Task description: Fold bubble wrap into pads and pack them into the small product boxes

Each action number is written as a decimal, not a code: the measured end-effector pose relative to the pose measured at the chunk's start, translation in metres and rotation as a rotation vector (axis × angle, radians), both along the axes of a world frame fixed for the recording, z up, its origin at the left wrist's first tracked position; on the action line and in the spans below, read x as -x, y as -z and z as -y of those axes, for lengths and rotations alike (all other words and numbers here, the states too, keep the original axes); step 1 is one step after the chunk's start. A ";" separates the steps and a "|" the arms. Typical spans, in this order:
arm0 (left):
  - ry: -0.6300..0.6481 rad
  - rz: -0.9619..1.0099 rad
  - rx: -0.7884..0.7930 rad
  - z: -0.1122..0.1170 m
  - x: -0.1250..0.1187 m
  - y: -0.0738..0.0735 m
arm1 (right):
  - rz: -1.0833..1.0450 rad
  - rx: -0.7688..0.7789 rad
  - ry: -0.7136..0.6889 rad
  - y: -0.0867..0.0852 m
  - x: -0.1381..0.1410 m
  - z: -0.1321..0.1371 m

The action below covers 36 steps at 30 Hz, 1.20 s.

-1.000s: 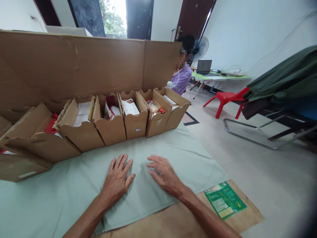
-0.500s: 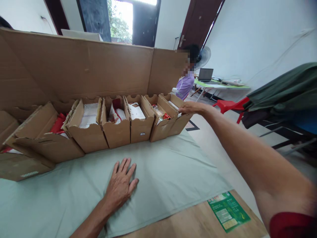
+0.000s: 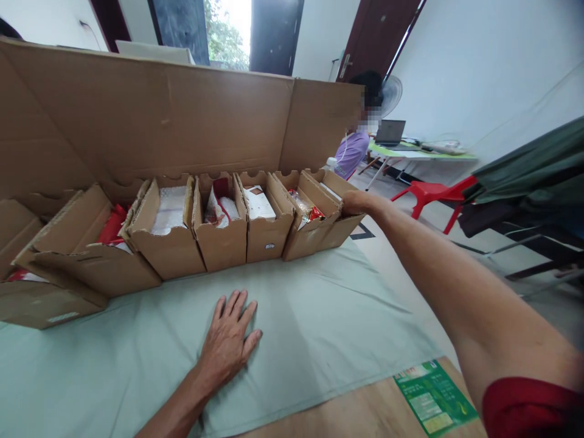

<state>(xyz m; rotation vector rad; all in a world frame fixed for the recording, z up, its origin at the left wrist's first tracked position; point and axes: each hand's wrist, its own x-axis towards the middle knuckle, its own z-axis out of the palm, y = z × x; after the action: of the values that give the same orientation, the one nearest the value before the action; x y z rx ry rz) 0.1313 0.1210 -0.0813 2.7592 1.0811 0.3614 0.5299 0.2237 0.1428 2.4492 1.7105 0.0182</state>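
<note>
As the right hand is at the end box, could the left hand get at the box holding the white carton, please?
Probably yes: the left hand lies flat on the green cloth, with only cloth between it and that open box.

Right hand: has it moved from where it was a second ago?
Yes. The right hand left the green cloth beside the left hand and went forward and right to the rim of the last cardboard box in the row.
</note>
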 end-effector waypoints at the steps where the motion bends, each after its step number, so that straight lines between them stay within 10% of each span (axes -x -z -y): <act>1: -0.001 0.011 0.009 0.000 0.000 0.000 | 0.003 -0.079 0.041 -0.005 0.003 0.008; 6: 0.002 0.160 0.132 -0.003 0.002 0.004 | 0.032 -0.681 0.105 -0.029 0.031 0.081; 10: -0.077 0.584 0.334 -0.008 0.005 -0.007 | -0.282 -1.328 -0.278 -0.001 0.093 0.153; 17: 0.111 1.185 1.240 0.016 0.005 -0.081 | -1.022 -0.996 -0.414 0.091 0.202 0.200; 22: -0.070 1.060 1.139 0.033 0.020 -0.099 | -1.295 -0.633 -0.360 0.104 0.211 0.208; 26: 0.040 0.891 1.123 0.047 0.045 -0.102 | -1.555 -0.353 -0.319 0.105 0.217 0.210; 30: 0.176 0.655 1.039 0.058 0.067 -0.104 | -1.612 -0.496 -0.259 0.114 0.239 0.211; 36: -0.166 0.845 0.849 0.043 0.094 -0.092 | -1.203 -0.478 -0.529 0.102 0.236 0.203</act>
<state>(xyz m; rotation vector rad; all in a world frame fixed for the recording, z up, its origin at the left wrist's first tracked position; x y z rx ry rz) 0.0371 0.0777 0.0108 1.5304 0.9080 0.7692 0.2942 0.0211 0.0403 2.2846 3.0512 -1.3675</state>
